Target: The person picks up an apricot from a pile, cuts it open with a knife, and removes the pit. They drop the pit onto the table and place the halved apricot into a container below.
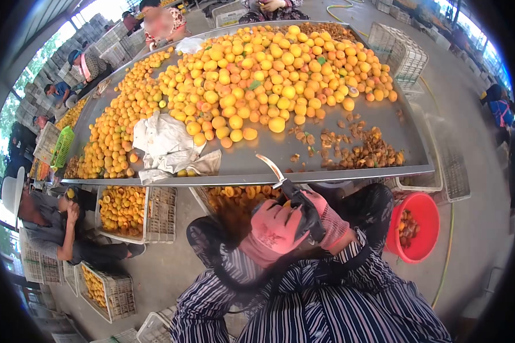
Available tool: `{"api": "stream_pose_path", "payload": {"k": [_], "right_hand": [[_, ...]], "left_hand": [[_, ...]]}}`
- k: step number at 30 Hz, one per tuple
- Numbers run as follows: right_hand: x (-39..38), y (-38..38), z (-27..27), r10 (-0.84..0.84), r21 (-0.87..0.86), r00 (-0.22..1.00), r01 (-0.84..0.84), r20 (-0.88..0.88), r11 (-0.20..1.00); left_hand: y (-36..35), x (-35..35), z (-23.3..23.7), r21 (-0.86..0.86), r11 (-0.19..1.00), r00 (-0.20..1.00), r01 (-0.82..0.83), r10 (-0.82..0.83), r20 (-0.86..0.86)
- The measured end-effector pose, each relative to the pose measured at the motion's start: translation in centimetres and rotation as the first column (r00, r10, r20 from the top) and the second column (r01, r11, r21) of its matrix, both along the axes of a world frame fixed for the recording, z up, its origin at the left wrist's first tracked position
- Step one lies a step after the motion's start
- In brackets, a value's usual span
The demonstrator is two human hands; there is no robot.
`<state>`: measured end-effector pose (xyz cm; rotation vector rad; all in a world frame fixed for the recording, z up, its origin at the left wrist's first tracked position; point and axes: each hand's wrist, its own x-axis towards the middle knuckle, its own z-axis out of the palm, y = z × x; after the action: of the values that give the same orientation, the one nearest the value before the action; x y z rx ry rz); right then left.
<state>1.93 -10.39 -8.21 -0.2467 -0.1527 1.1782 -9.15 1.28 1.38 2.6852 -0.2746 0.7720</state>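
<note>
My left hand [273, 230], in a pink work glove, is closed with its fingers curled inward; whatever lies in them is hidden. Right against it is my right hand [320, 220], in a pink glove with black fingers, wrapped around the handle of a small curved knife [272, 168]. The blade points up and left over the near edge of the metal table [252, 166]. A big heap of whole apricots [257, 80] covers the table's middle and far side. Brown pits [355, 148] lie near its front right. Below my hands, a crate of halved apricots [234, 199] is partly covered.
A white cloth [166, 143] lies on the table's left part. A red bucket [419, 220] with pits stands at my right. Crates of apricot halves [123, 211] sit on the floor at left. A person in a white hat [16, 188] sits at left; others sit around the table.
</note>
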Motion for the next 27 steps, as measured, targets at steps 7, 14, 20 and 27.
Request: {"api": "stream_pose_path", "payload": {"k": [7,14,20,27], "right_hand": [[0.3,1.0,-2.1,0.101,-0.069,-0.012,0.647,0.995,0.759],[-0.7,1.1,1.2,0.062,-0.408,0.900,0.133,0.431,0.903],[-2.9,4.4,1.7,0.328,-0.298,0.018,0.468,0.944,0.832],[-2.9,5.4,6.9,0.672,-0.394,-0.053,0.775,0.738,0.494]], "left_hand": [[0.3,-0.4,-2.4,-0.410,0.861,0.945,-0.300,0.328,-0.002],[3.6,-2.3,-9.2,-0.965,-0.214,0.959,-0.152,0.205,-0.196],[2.6,-3.2,-4.9,-0.744,-0.653,0.979,-0.141,-0.202,-0.008],[-0.7,-3.4,-4.4,-0.894,-0.282,0.932,-0.349,-0.004,-0.362]]}}
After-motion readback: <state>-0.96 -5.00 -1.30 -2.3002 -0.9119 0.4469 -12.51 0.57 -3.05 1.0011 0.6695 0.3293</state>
